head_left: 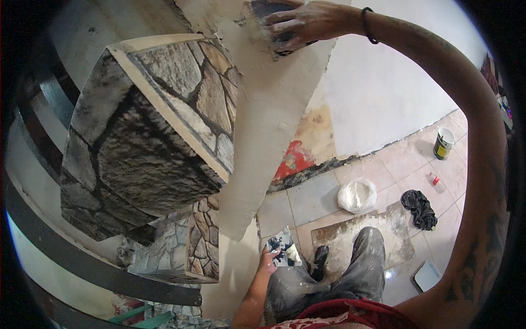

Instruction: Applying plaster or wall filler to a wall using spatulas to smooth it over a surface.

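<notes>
High up, my right hand (290,23) is closed round a dark, flat tool smeared with white plaster (268,10), its exact kind partly covered by the fingers. The tool rests against the upper part of a pale plastered wall strip (274,104). Low in front of my body, my left hand (268,262) grips a flat plate (283,249), blotched dark and smeared with white plaster. Left of the strip juts a box-shaped ledge (142,131) with a stone-patterned covering and cream edges.
On the tiled floor stand a white plastic bag of plaster (357,196) and a bucket (443,143). A black cloth (419,209) lies beside a plaster-stained board (329,233). Curved dark metal bars (98,263) run along the left. A bare red patch (296,159) shows on the wall.
</notes>
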`<state>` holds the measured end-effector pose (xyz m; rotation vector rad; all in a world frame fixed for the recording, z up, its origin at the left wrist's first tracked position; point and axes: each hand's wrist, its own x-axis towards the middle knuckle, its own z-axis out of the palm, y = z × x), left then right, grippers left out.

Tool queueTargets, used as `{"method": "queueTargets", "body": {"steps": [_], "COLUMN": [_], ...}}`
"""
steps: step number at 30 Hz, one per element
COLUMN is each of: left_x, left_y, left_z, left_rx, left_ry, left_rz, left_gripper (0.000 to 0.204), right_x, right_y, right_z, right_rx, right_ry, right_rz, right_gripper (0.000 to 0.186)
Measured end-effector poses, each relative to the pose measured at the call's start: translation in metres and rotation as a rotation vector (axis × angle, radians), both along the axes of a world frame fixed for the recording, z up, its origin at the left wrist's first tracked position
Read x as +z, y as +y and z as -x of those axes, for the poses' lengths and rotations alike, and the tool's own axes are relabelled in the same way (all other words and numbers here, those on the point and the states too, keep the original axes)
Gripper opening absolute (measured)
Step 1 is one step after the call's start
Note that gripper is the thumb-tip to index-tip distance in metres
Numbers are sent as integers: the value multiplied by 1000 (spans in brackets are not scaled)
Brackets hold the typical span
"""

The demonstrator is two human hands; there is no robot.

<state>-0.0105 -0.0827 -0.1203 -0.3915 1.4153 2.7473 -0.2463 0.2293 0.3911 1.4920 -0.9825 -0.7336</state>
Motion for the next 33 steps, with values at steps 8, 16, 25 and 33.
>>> {"method": "queueTargets", "body": {"steps": [8, 16, 25, 33], "left_x": [17, 2, -1, 13], "left_y": [1, 3, -3, 3], "left_z": [-9, 1, -2, -8], "left_rx": [-16, 9, 9, 28], "left_ry": [60, 22, -14, -12], "left_rz": [-44, -7, -21, -5], "left_gripper": [42, 38, 37, 44], "right_x": [-32, -37, -34, -35], "right_y": [11, -51, -61, -58], "right_z": [-19, -9, -7, -1], "right_rx": [-125, 1, 16, -2], "right_ry": [40, -217, -107, -205], "right_rz": [177, 100, 142, 143], "right_gripper": [34, 18, 18, 22]}}
